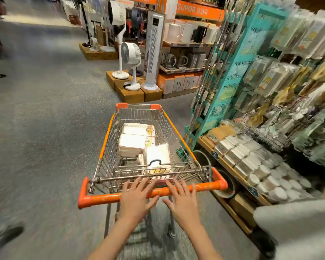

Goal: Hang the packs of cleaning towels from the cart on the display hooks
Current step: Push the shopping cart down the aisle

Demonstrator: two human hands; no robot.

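A wire shopping cart (pixel 109 147) with an orange handle bar (pixel 101 198) stands in front of me. Inside lie several white packs of cleaning towels (pixel 132 145), one nearer pack (pixel 158 156) with a black hanger on top. My left hand (pixel 135 199) and my right hand (pixel 182 199) lie over the middle of the handle bar, fingers straight and spread. Display hooks with hanging packs (pixel 270 76) fill the rack at the right.
A low wooden shelf (pixel 231 169) with white packaged goods runs along the right, close to the cart. A teal mesh stand (pixel 238 59) holds poles. Fans on wooden blocks (pixel 131 91) stand ahead. Grey floor spreads to the left.
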